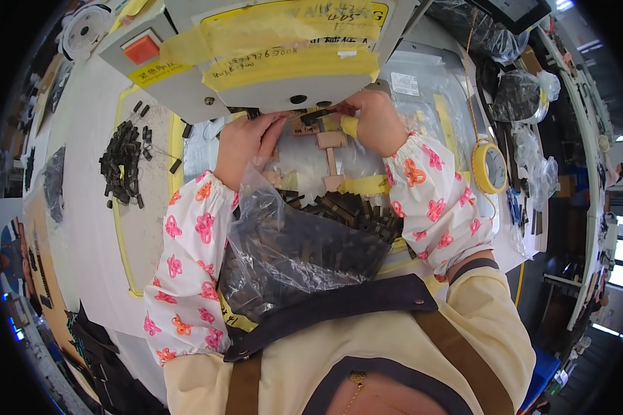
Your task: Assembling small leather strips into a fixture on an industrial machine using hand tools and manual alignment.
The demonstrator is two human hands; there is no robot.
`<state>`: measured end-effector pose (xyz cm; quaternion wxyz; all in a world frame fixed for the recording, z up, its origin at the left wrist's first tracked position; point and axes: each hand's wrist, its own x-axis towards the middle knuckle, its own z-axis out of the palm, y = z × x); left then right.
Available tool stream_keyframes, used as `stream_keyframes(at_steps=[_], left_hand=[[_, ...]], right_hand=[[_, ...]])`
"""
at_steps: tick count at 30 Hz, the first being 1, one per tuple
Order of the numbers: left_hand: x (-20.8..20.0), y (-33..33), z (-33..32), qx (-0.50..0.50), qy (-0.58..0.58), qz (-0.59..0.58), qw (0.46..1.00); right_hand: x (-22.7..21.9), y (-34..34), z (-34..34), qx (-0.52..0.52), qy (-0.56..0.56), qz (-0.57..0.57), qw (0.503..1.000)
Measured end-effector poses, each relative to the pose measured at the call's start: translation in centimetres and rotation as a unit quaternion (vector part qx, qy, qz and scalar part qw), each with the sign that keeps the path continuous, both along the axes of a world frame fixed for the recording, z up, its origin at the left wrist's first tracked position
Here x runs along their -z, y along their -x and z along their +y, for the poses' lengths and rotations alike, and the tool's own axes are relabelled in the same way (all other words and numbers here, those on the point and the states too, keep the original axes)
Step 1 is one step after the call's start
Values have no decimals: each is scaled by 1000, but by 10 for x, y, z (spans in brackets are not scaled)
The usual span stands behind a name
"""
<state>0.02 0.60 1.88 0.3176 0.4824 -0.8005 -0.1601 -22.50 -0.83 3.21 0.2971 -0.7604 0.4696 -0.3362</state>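
Machine (pixel 249 93) above the fingers (pixel 266 127) — top cut off; dark pieces (pixel 329 245) in bag (pixel 255 197) below them — blurred by plastic, uncountable.

The machine housing (pixel 259 95) stands just beyond the left hand (pixel 247 146) and right hand (pixel 378 124), blocking the way forward. A plastic bag of black parts (pixel 291 252) fills much of the space between left sleeve (pixel 190 270) and right sleeve (pixel 436 200). Room to pass runs between left sleeve and the pile of black pieces (pixel 122 166); a tape roll (pixel 479 169) hangs near right sleeve.
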Motion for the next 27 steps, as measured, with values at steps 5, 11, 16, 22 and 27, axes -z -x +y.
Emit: stream_keyframes(at_steps=[5,11,16,22,27], left_hand=[[9,0,-3,20,89,2,996],[17,-6,-4,-12,75,-12,997],[13,-2,-5,18,102,-9,995],[6,2,-2,10,62,-7,998],[2,1,-2,43,83,-21,995]], right_hand=[[0,0,1,-44,107,46,992],[7,5,-2,-110,167,133,971],[3,10,-4,-108,133,164,971],[6,13,-8,-125,122,120,977],[3,12,-10,-114,97,97,984]])
